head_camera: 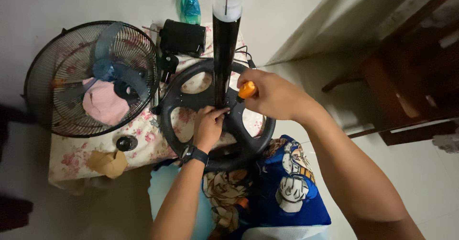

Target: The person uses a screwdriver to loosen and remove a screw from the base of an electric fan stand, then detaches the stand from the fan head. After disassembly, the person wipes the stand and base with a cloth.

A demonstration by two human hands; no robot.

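Both bare forearms are reaching forward and converging. The left hand [208, 125], wearing a wristwatch, is pinching with curled fingers [217, 112]; the right hand [272, 96] is clenching in a fist, knuckles upward.

Gripping orange-handled screwdriver [247, 90] in right hand [272, 96] beside black pole [224, 58]; pressing left hand [208, 125] on round fan base [217, 116] at pole foot.

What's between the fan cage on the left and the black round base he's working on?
In the head view, a strip of floral cloth shows between the fan cage and the round black base, with a small black bracket part near their top edges.
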